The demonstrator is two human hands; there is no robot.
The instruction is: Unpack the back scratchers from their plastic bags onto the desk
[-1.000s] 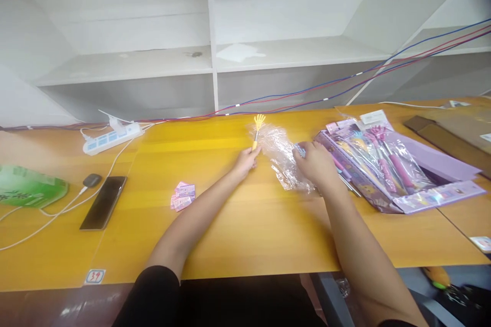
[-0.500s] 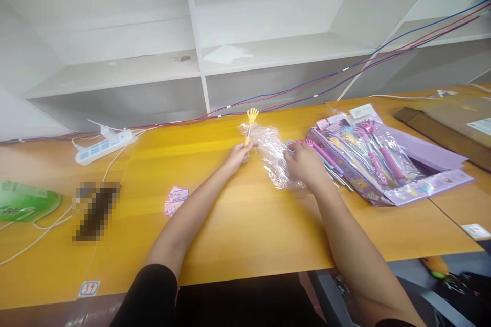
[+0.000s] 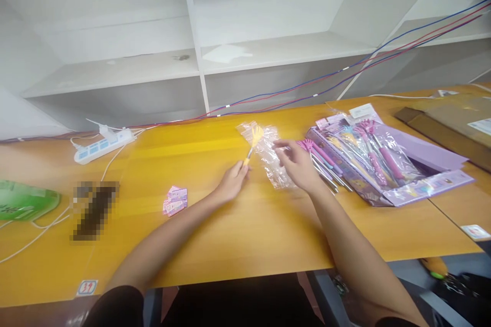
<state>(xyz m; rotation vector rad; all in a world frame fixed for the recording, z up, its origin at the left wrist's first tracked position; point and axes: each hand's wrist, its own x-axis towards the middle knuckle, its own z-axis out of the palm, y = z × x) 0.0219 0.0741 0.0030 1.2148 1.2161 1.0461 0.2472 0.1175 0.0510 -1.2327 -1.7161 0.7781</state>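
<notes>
My left hand (image 3: 232,181) is closed around the handle of a yellow back scratcher (image 3: 257,136) with a hand-shaped head. The head tilts up and away over clear plastic bags (image 3: 268,163) lying on the table. My right hand (image 3: 299,163) hovers at the bags' right edge, fingers apart, with nothing visible in it. Just right of it lie several loose back scratchers (image 3: 324,161), pink, purple and blue with metal rods, partly covered by that hand.
A purple display box (image 3: 429,188) at the right holds several bagged back scratchers. Small pink cards (image 3: 176,200) lie left of my forearm. Farther left are a white power strip (image 3: 105,147) and a green package (image 3: 28,202). A cardboard box (image 3: 441,125) sits far right; cables run along the shelves.
My left hand has come down and nearer with the yellow back scratcher, which now leans right over the bags. My right hand has shifted slightly left and its fingers have spread.
</notes>
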